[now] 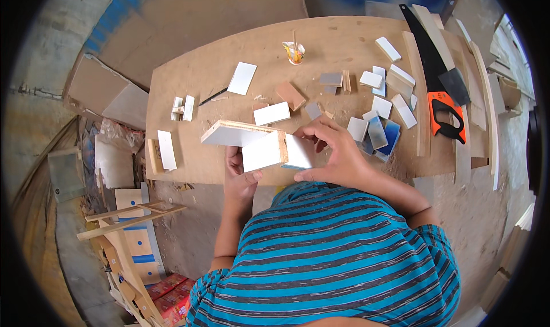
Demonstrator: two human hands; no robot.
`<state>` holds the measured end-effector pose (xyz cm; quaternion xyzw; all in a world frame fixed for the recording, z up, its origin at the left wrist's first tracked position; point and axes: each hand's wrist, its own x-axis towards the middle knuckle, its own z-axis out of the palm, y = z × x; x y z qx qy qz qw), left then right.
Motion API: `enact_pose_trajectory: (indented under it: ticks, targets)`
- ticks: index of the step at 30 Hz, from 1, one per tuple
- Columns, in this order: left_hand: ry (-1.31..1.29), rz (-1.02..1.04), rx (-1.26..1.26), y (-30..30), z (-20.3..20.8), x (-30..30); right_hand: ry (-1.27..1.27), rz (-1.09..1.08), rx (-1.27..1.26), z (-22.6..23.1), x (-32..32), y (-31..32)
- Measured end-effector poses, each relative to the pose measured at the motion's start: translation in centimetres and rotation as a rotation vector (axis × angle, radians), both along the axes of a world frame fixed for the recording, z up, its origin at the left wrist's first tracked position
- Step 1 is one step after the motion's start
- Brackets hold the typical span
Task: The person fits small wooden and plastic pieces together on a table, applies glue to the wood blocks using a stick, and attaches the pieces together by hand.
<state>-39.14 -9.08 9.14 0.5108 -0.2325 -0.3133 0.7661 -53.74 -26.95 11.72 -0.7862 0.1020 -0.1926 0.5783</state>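
Both of my hands hold up an assembly of white-faced wooden boards (pixel 261 153) above the table's near edge. Raw wood shows along its edges, and one longer board juts out to the left. My left hand (pixel 240 178) grips it from below, its thumb on the front face and its fingers partly hidden behind. On the other end my right hand (pixel 335 149) pinches the white piece (pixel 298 152) between thumb and fingers. Just beyond lie a white block (pixel 271 114) and a brown block (pixel 291 95).
The wooden table (pixel 200 86) carries several white offcuts (pixel 404 110), a dark pen-like stick (pixel 213 96) and a stained cup (pixel 294 52) with a stick in it. A handsaw (pixel 444 106) with an orange-black handle lies across long strips (pixel 422 98) at the right.
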Motion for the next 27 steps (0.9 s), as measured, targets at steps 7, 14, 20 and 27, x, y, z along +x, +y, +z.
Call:
enact_pose_trajectory:
  ticks: [7, 14, 20, 27]
  targets:
    - [-0.001, -0.032, 0.006, 0.2, 0.4, 0.2, -0.150, 0.009, -0.030, 0.4, -0.4, 0.1]
    - [-0.057, -0.016, 0.009, -0.2, 0.3, 0.3, -0.127, 0.015, 0.049, 0.3, -0.2, -0.4]
    - [-0.124, -0.002, 0.117, -1.4, 0.9, 0.2, -0.083, 0.025, 0.262, -2.1, 0.9, -1.0]
    - [-0.113, -0.053, 0.195, -0.8, -2.6, 1.3, -0.032, 0.038, 0.197, -6.7, 1.9, -1.4]
